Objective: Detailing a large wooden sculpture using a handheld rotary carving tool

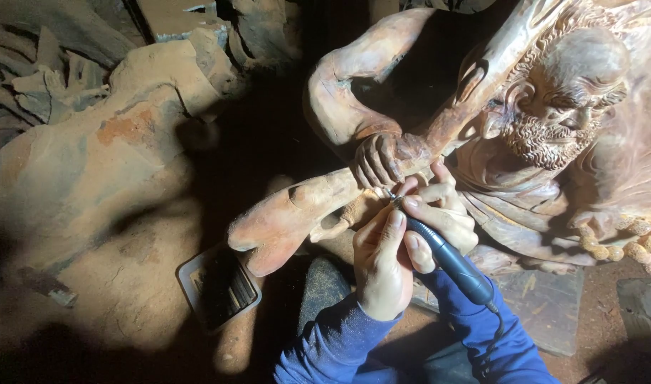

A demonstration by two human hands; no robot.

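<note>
Reddish-brown wood everywhere: a big carved statue [553,121] of a bearded seated figure fills the right side, its carved fist [379,160] wrapped round a staff [297,213] that slants down to the left. Right hand [439,213] grips a dark blue rotary tool [450,259] like a pen, fingers closed round it, with the tip right under that fist. Left hand [382,263] sits just beside it, fingers curled, thumb pressed on the tool's front end. Both sleeves are blue. A string of carved beads [624,245] hangs at the far right. A small dark tray [219,284] lies on the dusty floor, left of the hands.
</note>
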